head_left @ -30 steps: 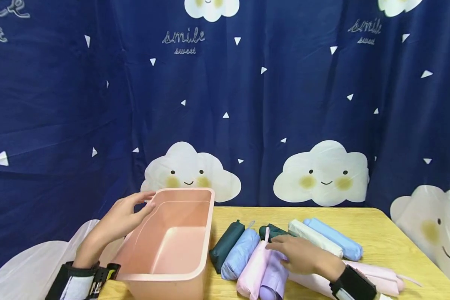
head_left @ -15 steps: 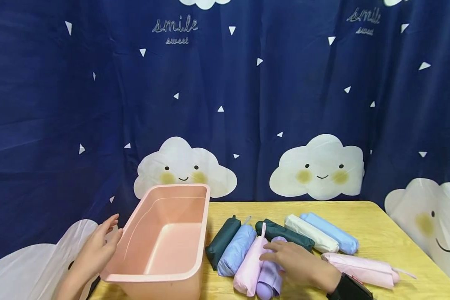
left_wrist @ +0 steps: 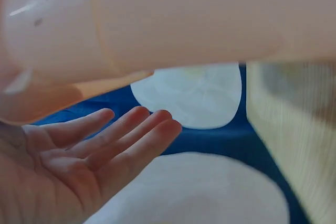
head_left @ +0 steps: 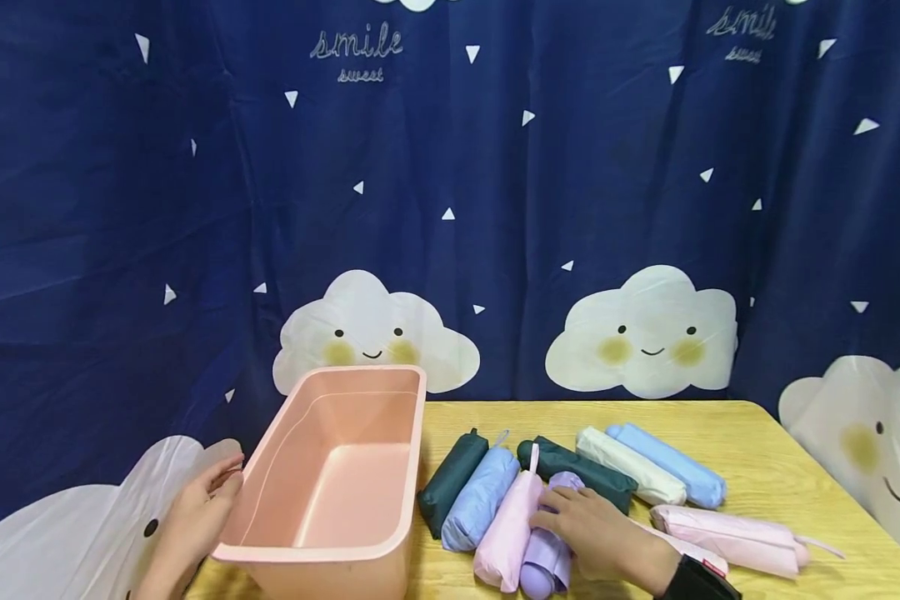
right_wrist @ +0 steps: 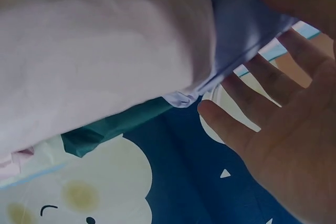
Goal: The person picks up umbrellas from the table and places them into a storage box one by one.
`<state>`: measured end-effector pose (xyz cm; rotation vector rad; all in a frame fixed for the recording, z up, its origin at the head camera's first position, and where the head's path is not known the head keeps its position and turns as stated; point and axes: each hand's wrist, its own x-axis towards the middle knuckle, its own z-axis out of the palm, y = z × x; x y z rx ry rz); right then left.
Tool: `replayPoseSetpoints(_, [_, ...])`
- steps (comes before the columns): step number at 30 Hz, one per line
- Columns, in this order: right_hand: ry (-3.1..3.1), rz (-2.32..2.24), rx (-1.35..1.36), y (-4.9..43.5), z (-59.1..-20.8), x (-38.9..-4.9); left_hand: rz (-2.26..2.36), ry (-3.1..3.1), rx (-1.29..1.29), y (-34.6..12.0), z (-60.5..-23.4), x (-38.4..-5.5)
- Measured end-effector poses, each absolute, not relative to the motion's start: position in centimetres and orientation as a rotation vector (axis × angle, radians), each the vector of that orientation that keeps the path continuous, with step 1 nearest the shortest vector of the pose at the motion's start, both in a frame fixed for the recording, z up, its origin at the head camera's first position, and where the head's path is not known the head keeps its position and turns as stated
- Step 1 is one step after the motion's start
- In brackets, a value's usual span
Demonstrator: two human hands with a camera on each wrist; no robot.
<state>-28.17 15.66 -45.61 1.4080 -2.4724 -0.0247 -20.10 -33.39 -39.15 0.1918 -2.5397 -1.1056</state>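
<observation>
Folded umbrellas lie on the wooden table in the head view. My right hand (head_left: 592, 533) is over the lavender umbrella (head_left: 546, 560). In the right wrist view the thumb lies along the lavender cloth (right_wrist: 236, 19), and the other fingers stretch out at its edge, not wrapped round it. A pink umbrella (head_left: 512, 533) lies right beside it, then a light blue one (head_left: 482, 500) and a dark green one (head_left: 453, 483). My left hand (head_left: 195, 517) is beside the left wall of a pink plastic bin (head_left: 270, 492). In the left wrist view its fingers extend loosely below the bin.
Behind the right hand lie another dark green umbrella (head_left: 588, 473), a white one (head_left: 630, 465) and a blue one (head_left: 671, 465). Another pink umbrella (head_left: 731, 537) lies to the right, and one more (head_left: 690, 550) is partly hidden by my wrist. A blue curtain (head_left: 510, 208) hangs behind the table.
My left hand has come down from the bin's rim to outside its left wall. My right hand has shifted slightly lower around the lavender umbrella. The view has tilted a little.
</observation>
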Motion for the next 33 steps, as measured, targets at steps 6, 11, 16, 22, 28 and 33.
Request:
replayPoseSetpoints(6, [-2.564, -0.022, 1.375, 15.8, -46.1, -28.4, -1.457, -2.543, 0.305, -33.4, -39.3, -20.2])
replayPoseSetpoints(11, [-2.605, -0.013, 1.36, 15.8, -46.3, -28.8, -1.66, -2.519, 0.343, -33.6, -39.6, -20.3])
replayPoseSetpoints(16, [-2.592, -0.011, 1.356, 15.8, -46.3, -29.0, -1.75, -2.433, 0.322, -34.2, -40.6, -20.6])
replayPoseSetpoints(22, [-2.543, -0.04, 1.379, 15.8, -46.3, -29.2, -1.828, -2.347, 0.303, -34.7, -41.4, -21.0])
replayPoseSetpoints(28, [-2.438, -0.101, 1.422, 15.8, -46.7, -29.9, -1.803, -2.393, 0.4, -33.4, -40.1, -20.3])
replayPoseSetpoints(33, [-2.397, -0.115, 1.472, 16.0, -46.9, -30.0, -1.797, -2.41, 0.395, -33.4, -39.8, -20.3])
